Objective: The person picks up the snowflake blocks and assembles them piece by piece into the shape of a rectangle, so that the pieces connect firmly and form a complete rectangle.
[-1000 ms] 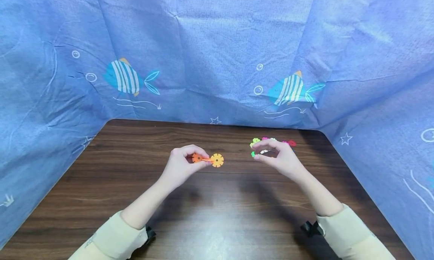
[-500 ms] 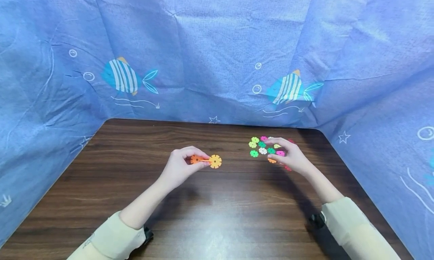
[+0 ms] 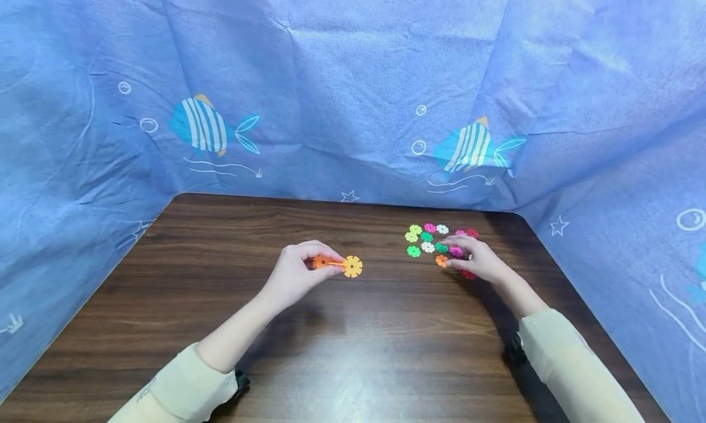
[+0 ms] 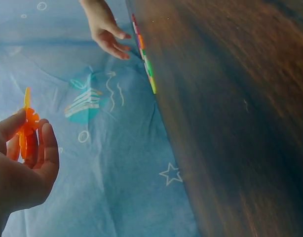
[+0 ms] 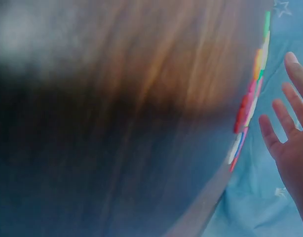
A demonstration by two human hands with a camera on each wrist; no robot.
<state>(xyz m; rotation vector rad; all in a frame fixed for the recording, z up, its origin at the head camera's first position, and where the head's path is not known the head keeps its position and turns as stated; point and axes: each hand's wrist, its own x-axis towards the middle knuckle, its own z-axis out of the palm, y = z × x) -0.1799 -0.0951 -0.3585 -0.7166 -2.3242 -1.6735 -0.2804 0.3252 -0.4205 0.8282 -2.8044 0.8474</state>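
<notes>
thin, flat, plastic-looking discs, round with notched rims like small cogs or flowers; pale cream cuffs in soft, thick folds, black bands just below. underneath, a dark brown table with streaked wood grain, glossy enough for a pale glare towards the front, rounded at the far corners. behind and at both sides, creased blue cloth, printed with striped fish, white bubbles and outlined stars. raised above the table, pinched between thumb and fingers of the left hand: a joined chain, yellow-orange at the right end, deeper orange at the left, a thin orange strip between, seemingly edge-on. well apart from it, above the loose discs, the right hand, thumb and fingers parted, nothing visibly gripped, a gap down to the discs in the wrist views. near its thumb, an orange disc; round about, green, lime, white, pink and red ones, some close together, touching or overlapping hard to tell.
</notes>
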